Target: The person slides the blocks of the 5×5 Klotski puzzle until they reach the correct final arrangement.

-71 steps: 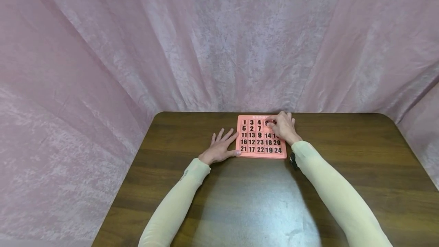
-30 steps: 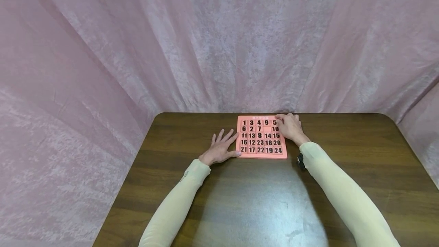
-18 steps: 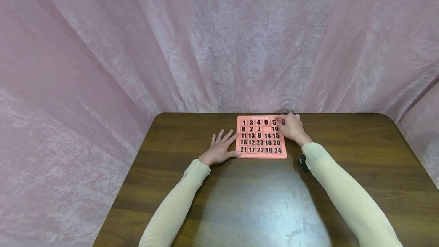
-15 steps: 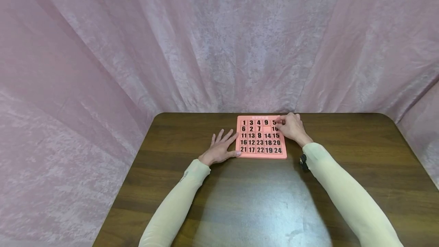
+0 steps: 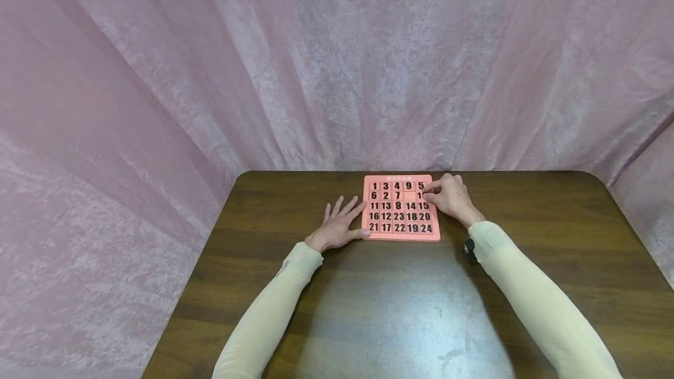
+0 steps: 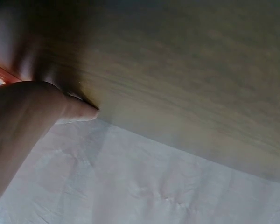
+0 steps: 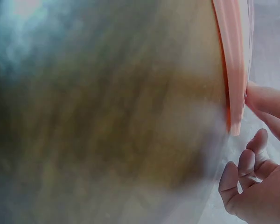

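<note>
A pink number slide puzzle (image 5: 400, 237) lies flat near the table's far edge. Its one gap (image 5: 409, 196) is in the second row, right of the 7 and below the 9. My left hand (image 5: 337, 230) has spread fingers along the puzzle's left edge, thumb at its near left corner. My right hand (image 5: 450, 196) reaches in from the right, index fingertip and thumb on the number 10 tile (image 5: 419, 195), partly covering it. In the right wrist view its other fingers (image 7: 246, 162) curl loosely beside the puzzle's edge (image 7: 233, 60).
The brown wooden table (image 5: 263, 215) extends around the puzzle on all sides. A pink velvet curtain (image 5: 337, 75) hangs behind its far edge. Light glares off the near part of the tabletop. A dark device (image 5: 470, 250) sits at my right wrist.
My right hand has moved right from the 9 to the 5, then slightly down to the 10, uncovering the gap. My left hand has stayed in place.
</note>
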### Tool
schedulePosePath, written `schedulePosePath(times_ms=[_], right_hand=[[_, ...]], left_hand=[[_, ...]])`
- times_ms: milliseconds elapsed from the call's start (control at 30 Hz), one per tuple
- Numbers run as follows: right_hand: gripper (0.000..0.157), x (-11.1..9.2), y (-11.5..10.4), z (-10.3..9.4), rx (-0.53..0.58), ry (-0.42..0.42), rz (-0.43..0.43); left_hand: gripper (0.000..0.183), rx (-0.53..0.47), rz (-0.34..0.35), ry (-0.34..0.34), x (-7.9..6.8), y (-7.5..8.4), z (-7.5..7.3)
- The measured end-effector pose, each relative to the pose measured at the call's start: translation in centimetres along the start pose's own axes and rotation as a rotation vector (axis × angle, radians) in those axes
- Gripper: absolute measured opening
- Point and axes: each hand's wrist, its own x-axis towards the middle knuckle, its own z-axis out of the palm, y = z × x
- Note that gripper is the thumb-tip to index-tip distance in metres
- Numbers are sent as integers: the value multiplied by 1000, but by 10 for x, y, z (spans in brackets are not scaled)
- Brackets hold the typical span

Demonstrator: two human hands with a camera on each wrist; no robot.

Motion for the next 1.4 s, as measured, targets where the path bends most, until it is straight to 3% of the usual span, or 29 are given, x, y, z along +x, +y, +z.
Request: schedulePosePath(times_ms=[533,833,1400], right_hand=[[18,-6,0,9,-1,48,16],[17,-7,-16,16,7,10,20],[21,-9,-10,6,-57,98,54]], left_hand=[[89,-5,9,6,-1,-1,3],[89,7,6,-6,-2,0,-2],[90,-6,19,-18,-1,-3,-3]])
